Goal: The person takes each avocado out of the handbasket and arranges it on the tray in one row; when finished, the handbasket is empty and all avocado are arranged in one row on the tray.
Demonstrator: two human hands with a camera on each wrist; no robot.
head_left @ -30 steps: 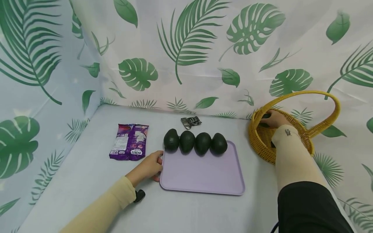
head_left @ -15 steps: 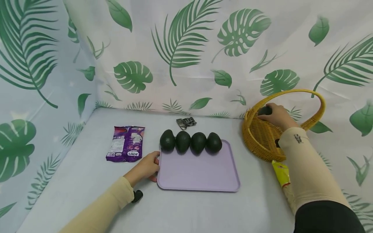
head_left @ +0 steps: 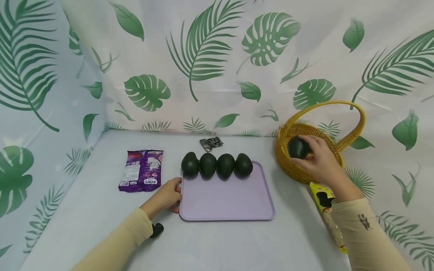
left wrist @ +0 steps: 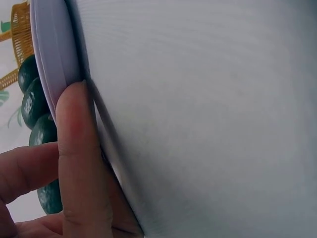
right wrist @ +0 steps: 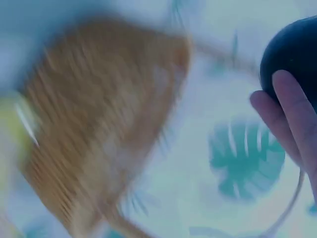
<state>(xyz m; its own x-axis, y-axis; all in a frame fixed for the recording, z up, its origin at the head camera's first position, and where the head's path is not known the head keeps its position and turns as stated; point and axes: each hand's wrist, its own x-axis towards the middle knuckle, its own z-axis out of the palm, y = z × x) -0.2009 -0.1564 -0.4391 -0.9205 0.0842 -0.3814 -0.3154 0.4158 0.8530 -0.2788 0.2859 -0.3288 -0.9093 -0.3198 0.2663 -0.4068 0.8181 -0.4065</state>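
Note:
My right hand (head_left: 320, 162) grips a dark green avocado (head_left: 298, 147) between thumb and fingers. In the head view it overlaps the wicker basket (head_left: 284, 160); in the right wrist view the avocado (right wrist: 297, 59) sits at the right edge against the fingertips. My left hand (head_left: 166, 195) holds the left edge of a lilac tray (head_left: 225, 205). The left wrist view shows a finger (left wrist: 81, 148) along the tray's rim. Several avocados (head_left: 208, 165) stand in a row along the tray's far edge.
A purple snack packet (head_left: 141, 171) lies left of the tray. Small dark wrappers (head_left: 211, 143) lie behind it. A yellow packet (head_left: 327, 210) is beside the right forearm, in front of the basket with its tall handle (head_left: 361, 116). A leaf-print cloth (head_left: 203, 101) hangs behind.
My right hand has lifted the avocado up from inside the basket and drawn it towards me. The yellow packet has come into view. My left hand stays at the tray's edge.

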